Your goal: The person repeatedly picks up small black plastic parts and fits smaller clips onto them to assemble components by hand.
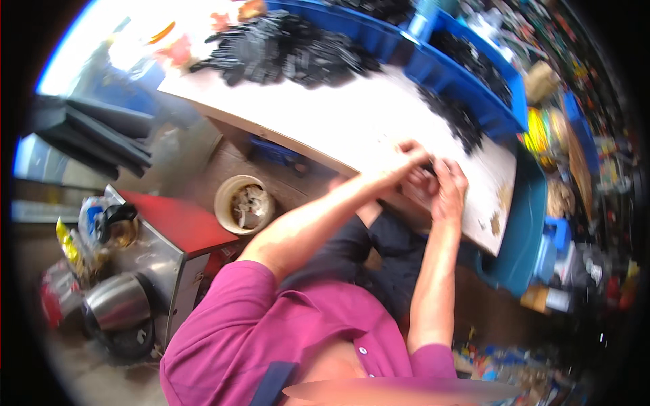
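Observation:
Above the near edge of the white-topped table [325,128], my two hands meet close together. The fingers of my left hand [410,164] are pinched toward those of my right hand [448,189]. Something small and dark shows between the fingertips, too blurred and covered to name. On the tabletop beyond lies a large heap of slim black pieces [284,53]. A smaller scatter of black pieces [452,118] lies nearer my right hand, beside a blue bin [467,86] that holds more of them.
Another blue bin [359,30] stands at the table's far side. A teal tub [518,233] is against the right end. Left of my legs are a bucket [223,206] of pale scraps, a red-topped cabinet [179,220] and a metal kettle [118,302]. Shelves with mixed goods line the right.

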A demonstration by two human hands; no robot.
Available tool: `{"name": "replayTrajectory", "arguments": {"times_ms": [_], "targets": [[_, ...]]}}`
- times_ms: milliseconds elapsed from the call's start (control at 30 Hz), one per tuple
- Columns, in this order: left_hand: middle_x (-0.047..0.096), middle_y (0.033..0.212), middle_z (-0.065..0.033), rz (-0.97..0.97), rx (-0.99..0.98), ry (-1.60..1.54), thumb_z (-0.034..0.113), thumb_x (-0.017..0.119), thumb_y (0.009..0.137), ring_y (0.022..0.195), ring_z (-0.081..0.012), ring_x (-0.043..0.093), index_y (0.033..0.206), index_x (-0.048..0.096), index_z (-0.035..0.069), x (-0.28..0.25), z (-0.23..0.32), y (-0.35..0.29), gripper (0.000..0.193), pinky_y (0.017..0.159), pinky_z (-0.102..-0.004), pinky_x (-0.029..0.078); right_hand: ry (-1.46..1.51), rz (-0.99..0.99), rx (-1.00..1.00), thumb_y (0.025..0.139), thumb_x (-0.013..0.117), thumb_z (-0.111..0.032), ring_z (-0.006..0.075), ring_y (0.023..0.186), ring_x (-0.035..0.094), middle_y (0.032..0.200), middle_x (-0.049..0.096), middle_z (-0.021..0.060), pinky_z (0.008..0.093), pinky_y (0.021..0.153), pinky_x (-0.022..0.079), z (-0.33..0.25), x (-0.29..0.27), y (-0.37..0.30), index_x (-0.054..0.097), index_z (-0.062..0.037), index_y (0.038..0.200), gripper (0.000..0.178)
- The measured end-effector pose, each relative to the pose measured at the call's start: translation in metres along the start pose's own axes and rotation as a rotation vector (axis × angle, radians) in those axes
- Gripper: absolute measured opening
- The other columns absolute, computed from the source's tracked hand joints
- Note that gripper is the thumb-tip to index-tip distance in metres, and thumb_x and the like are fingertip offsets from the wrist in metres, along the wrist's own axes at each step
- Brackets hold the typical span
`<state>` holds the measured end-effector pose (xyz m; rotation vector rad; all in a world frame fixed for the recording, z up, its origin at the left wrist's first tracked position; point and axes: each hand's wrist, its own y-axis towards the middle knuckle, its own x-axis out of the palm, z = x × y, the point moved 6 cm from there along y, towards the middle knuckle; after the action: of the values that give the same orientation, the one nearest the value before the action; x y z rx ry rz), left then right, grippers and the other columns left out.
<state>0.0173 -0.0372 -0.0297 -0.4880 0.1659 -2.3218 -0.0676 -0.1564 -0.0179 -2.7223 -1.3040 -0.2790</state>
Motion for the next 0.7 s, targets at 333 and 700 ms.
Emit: {"name": "replayTrajectory", "arguments": {"times_ms": [333, 700], "targets": [[0.062, 0.071, -0.0041, 0.058, 0.161, -0.363, 0.013, 0.066, 0.084, 0.057, -0.0085, 0.058, 0.089, 0.062, -0.001, -0.003, 0.001, -0.008, 0.015, 0.054, -0.021, 0.051, -0.177, -0.107, 0.049, 0.089, 0.064, -0.027, 0.0038, 0.042, 0.034, 0.057, 0.044, -0.006, 0.0198, 0.039, 0.026, 0.0, 0.014, 0.002, 0.053, -0.0106, 0.071, 0.027], [0.062, 0.078, -0.0046, -0.06, 0.197, -0.294, 0.017, 0.063, 0.087, 0.061, -0.0081, 0.059, 0.097, 0.059, -0.002, 0.001, -0.002, -0.003, 0.021, 0.053, -0.0213, 0.05, -0.132, 0.009, -0.035, 0.087, 0.063, -0.03, 0.0069, 0.04, 0.039, 0.056, 0.043, -0.0044, 0.0223, 0.038, 0.034, 0.003, 0.009, 0.0, 0.05, -0.0104, 0.068, 0.031]]}}
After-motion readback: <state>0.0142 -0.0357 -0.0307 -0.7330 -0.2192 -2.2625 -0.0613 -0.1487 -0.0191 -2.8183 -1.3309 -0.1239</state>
